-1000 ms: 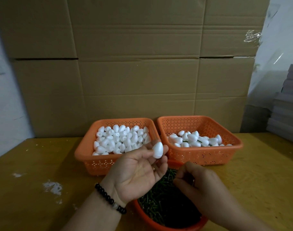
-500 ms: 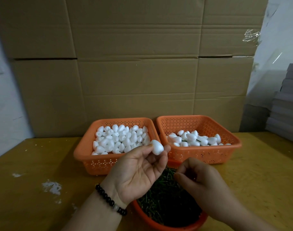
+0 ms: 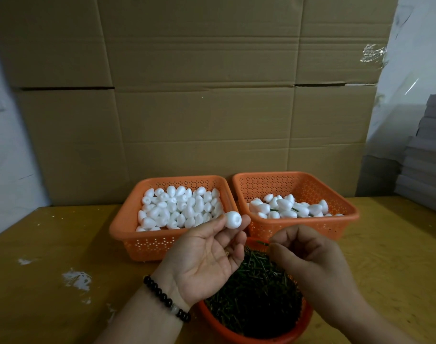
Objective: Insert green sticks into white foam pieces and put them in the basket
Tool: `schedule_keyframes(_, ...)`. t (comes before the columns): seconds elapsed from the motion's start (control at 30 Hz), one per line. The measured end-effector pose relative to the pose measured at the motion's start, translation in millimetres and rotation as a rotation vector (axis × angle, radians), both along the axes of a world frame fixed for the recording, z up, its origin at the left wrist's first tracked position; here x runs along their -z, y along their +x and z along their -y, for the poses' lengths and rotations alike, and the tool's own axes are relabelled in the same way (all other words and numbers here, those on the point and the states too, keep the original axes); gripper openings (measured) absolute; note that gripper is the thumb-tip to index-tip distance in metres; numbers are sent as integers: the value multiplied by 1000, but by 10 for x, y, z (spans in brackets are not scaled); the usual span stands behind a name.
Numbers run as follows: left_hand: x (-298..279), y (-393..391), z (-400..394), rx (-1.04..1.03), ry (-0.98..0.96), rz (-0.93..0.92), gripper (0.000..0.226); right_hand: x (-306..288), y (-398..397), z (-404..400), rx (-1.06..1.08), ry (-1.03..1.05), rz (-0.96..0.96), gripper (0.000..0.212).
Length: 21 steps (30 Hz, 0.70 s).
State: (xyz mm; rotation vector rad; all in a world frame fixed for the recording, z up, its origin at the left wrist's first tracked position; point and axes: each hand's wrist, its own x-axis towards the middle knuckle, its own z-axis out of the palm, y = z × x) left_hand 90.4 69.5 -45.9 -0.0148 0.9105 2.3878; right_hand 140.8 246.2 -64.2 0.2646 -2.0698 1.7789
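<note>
My left hand (image 3: 207, 256), palm up, pinches a white foam piece (image 3: 233, 219) between thumb and fingertips. My right hand (image 3: 309, 259) pinches a short green stick (image 3: 262, 243), its tip pointing left toward the foam piece, a small gap between them. Below both hands sits a round orange bowl (image 3: 222, 326) full of green sticks (image 3: 256, 294). The left orange basket (image 3: 142, 242) holds many plain foam pieces (image 3: 179, 209). The right orange basket (image 3: 346, 217) holds several foam pieces with sticks in them (image 3: 286, 207).
A wall of cardboard boxes (image 3: 202, 95) stands right behind the baskets. The wooden table (image 3: 38, 269) has white foam crumbs (image 3: 78, 279) at the left. Grey stacked sheets (image 3: 425, 157) rise at the far right edge.
My right hand has lifted out of the bowl with a green stick pinched in it. My left hand has turned the foam piece so its blunt end faces the stick.
</note>
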Motion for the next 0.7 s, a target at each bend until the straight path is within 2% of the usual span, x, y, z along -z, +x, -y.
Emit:
schedule_keyframes(0.37, 5, 34, -48, -27, -14, 55, 36, -20, 34, 43, -3, -104, -77, 19)
schedule_keyframes(0.57, 8, 65, -82, -35, -48, 50, 43, 30, -1, 45, 50, -75, -98, 19)
schedule_keyframes(0.7, 16, 86, -98, -38, -50, 47, 42, 46, -11, 39, 132, 18, -136, 12)
